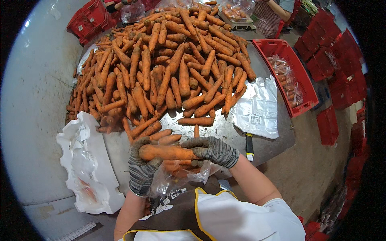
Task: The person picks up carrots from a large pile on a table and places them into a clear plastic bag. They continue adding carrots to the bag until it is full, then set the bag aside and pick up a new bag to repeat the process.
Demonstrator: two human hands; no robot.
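Observation:
Both my hands wear grey striped knit gloves with dirty fingers. A large carrot (166, 152) lies crosswise between them, close to my apron. My left hand (142, 168) grips its thick end, and my right hand (211, 149) has its fingers around the other end. Just below is a clear plastic bag (205, 172) with carrots (176, 165) in it, partly hidden by the held carrot and my hands. Beyond my hands a big heap of soil-marked carrots (162, 69) covers much of the metal table (169, 120). A few loose carrots (164, 135) lie right before my left hand.
A stack of clear bags (256, 111) lies at the right, with a black-and-yellow tool handle (249, 147) under its edge. A red crate (304, 105) holds bagged carrots. White foam tray (105, 168) stands left. A scale (238, 24) and another person's arm (279, 10) are at the back.

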